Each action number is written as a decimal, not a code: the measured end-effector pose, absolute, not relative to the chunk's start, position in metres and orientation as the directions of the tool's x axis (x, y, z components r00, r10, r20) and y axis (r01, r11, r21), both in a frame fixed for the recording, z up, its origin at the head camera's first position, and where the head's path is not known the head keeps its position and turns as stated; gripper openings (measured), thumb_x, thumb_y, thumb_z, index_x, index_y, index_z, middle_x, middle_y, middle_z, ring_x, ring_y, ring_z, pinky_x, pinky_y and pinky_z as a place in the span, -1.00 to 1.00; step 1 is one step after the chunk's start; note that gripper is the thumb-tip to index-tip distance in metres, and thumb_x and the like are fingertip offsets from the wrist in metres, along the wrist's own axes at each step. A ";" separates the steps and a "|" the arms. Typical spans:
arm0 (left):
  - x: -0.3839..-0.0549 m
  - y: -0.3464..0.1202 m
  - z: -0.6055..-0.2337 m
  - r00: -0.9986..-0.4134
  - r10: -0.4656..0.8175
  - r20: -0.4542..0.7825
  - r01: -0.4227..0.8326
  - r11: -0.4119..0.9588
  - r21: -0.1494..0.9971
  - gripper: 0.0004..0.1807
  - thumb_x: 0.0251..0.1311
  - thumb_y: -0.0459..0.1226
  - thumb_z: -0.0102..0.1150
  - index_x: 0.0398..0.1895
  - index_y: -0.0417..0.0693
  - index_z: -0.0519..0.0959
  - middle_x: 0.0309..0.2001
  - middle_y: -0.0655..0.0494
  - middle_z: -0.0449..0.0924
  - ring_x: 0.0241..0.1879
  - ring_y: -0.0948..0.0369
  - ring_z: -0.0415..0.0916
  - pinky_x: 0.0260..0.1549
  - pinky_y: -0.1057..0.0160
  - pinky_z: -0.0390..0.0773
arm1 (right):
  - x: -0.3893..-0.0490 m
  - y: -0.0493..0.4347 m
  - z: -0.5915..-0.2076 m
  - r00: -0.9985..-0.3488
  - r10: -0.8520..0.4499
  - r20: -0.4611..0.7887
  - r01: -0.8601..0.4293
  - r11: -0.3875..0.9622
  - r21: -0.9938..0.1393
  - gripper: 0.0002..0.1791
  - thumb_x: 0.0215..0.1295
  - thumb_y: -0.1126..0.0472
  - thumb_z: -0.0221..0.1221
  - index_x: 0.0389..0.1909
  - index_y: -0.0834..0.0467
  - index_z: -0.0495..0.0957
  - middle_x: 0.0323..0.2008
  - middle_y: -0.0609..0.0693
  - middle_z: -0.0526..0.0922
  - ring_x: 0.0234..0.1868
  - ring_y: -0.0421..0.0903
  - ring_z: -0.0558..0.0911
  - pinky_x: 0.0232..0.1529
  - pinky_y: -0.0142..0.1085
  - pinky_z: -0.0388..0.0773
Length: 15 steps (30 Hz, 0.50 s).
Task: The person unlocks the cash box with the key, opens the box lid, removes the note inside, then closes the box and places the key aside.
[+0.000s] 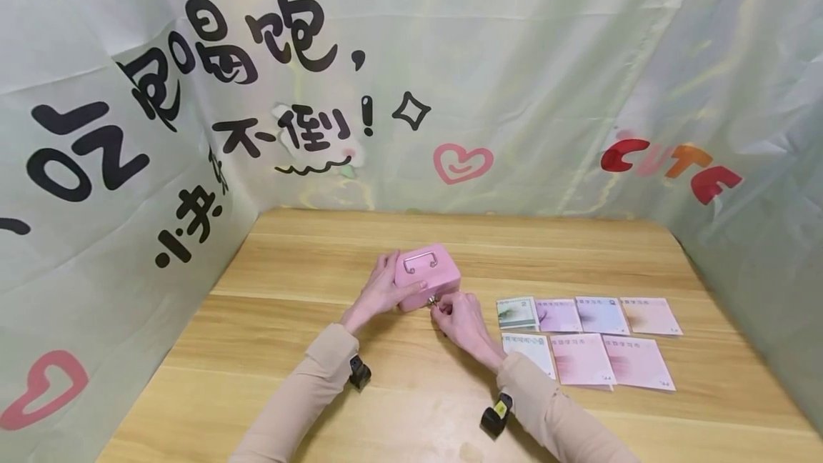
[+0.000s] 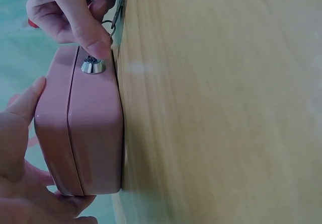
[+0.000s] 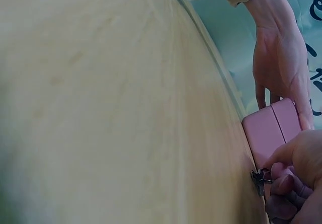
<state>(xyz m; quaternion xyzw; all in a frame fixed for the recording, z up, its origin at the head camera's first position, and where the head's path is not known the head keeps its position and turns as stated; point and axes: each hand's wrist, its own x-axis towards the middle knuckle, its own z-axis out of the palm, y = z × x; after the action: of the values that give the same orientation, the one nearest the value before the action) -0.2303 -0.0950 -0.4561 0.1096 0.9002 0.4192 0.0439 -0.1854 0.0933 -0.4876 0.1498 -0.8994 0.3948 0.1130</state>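
Observation:
A small pink cash box (image 1: 440, 266) with a wire handle (image 1: 421, 261) on its lid sits on the wooden table. My left hand (image 1: 378, 293) holds it from the left side, thumb over the lid and fingers around the far side. At the box's front, my right hand (image 1: 464, 320) pinches a key at the silver lock (image 2: 93, 66), fingertips right against it. The key's head is hidden by the fingers. From a ring beside the lock hangs more of the bunch of keys (image 3: 259, 179). The lid is down, with a thin seam around the box.
Right of the box, play banknotes lie in two rows, among them a green note (image 1: 517, 314), a blue note (image 1: 601, 314) and a pink note (image 1: 581, 359). My right forearm overlaps the nearest row. A printed cloth (image 1: 546, 91) hangs around the table (image 1: 308, 249).

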 end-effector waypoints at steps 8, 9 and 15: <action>-0.229 -0.097 -0.457 -0.973 0.232 0.006 0.156 0.634 0.757 0.09 0.17 0.04 0.37 0.58 -0.26 0.00 0.47 -0.31 0.13 0.42 -0.19 0.25 0.46 -0.23 0.28 | -0.185 0.092 -0.492 -0.913 -0.187 0.362 -0.391 0.651 -0.650 -0.74 0.06 0.43 0.24 -0.74 0.13 0.59 -0.73 -0.05 0.61 -0.67 -0.31 0.37 -0.61 -0.51 0.29; -0.230 -0.097 -0.457 -0.972 0.235 0.004 0.157 0.637 0.755 0.10 0.17 0.05 0.37 0.59 -0.26 -0.01 0.48 -0.31 0.12 0.43 -0.19 0.24 0.46 -0.23 0.28 | -0.185 0.092 -0.492 -0.916 -0.183 0.358 -0.386 0.649 -0.656 -0.74 0.07 0.43 0.24 -0.74 0.13 0.59 -0.73 -0.05 0.61 -0.67 -0.32 0.37 -0.62 -0.51 0.29; -0.233 -0.101 -0.455 -0.951 0.306 0.035 0.238 0.658 0.715 0.14 -0.04 0.02 0.54 0.54 -0.19 0.13 0.45 -0.27 0.17 0.39 -0.14 0.31 0.43 -0.20 0.34 | -0.185 0.093 -0.490 -0.931 -0.166 0.325 -0.353 0.633 -0.688 -0.76 0.09 0.42 0.26 -0.71 0.16 0.61 -0.74 -0.04 0.61 -0.68 -0.31 0.39 -0.64 -0.50 0.32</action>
<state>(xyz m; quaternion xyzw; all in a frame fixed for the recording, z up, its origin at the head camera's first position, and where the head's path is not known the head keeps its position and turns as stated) -0.2332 -0.1010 -0.4550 0.1495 0.9093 0.3858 0.0441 -0.1854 0.0930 -0.4905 0.1450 -0.8963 0.4028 0.1160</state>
